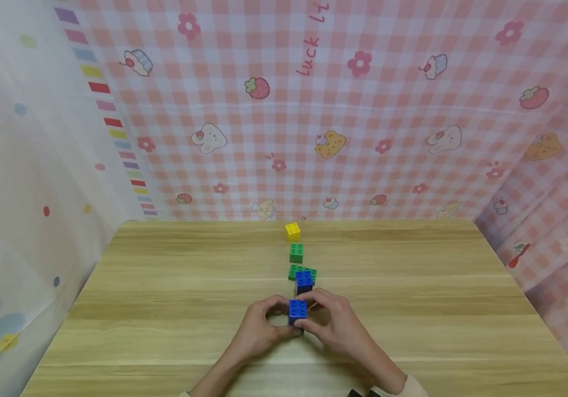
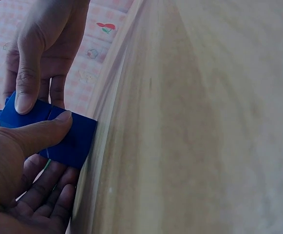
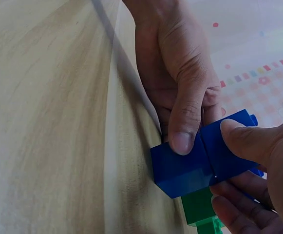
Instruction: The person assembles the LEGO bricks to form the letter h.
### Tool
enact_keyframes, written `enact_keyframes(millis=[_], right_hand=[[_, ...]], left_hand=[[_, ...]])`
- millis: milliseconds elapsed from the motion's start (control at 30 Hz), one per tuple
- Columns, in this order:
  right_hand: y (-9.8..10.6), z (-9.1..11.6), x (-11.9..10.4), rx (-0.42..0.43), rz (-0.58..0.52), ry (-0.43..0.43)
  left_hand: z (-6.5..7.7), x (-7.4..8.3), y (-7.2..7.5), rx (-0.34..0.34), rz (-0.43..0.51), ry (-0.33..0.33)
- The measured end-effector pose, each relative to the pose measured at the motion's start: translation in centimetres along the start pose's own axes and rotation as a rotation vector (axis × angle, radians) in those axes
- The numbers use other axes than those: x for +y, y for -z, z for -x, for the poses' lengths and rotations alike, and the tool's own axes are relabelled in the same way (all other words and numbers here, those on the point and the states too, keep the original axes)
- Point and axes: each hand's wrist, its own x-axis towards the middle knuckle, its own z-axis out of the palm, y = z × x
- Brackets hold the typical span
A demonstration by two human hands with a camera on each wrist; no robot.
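Note:
Close to the front of the table, my two hands hold a pair of blue toy building bricks stacked end to end, studs facing up. My right hand [image 1: 330, 320] pinches the upper blue brick [image 1: 297, 310] between thumb and fingers. Lower down, my left hand [image 1: 259, 325] grips the lower blue brick [image 2: 75, 141], its thumb flat on the brick's side. A thin seam line runs between the two bricks in both wrist views. The lower brick's base is at the tabletop; whether it touches is hard to tell.
Beyond the hands, a row runs away from me: another blue brick [image 1: 304, 279], a wider green brick [image 1: 293, 272] partly hidden behind it, a smaller green brick [image 1: 296, 253] and a yellow brick [image 1: 292, 232]. The wooden table [image 1: 165, 309] meets a checked cloth [image 1: 264, 121] at the back.

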Motion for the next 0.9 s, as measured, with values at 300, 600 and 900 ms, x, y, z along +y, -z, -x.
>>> enact_keyframes(millis=[300, 600, 900], right_hand=[[-0.12, 0.00, 0.18, 0.001, -0.018, 0.001], [-0.36, 0.14, 0.32, 0.026, -0.025, 0.018], [-0.40, 0.23, 0.19, 0.036, -0.017, 0.031]], left_hand=[[0.03, -0.34, 0.52, -0.054, 0.038, 0.010], [-0.03, -0.01, 0.71, -0.054, 0.039, -0.002], [-0.22, 0.45, 0.35, -0.030, 0.000, 0.000]])
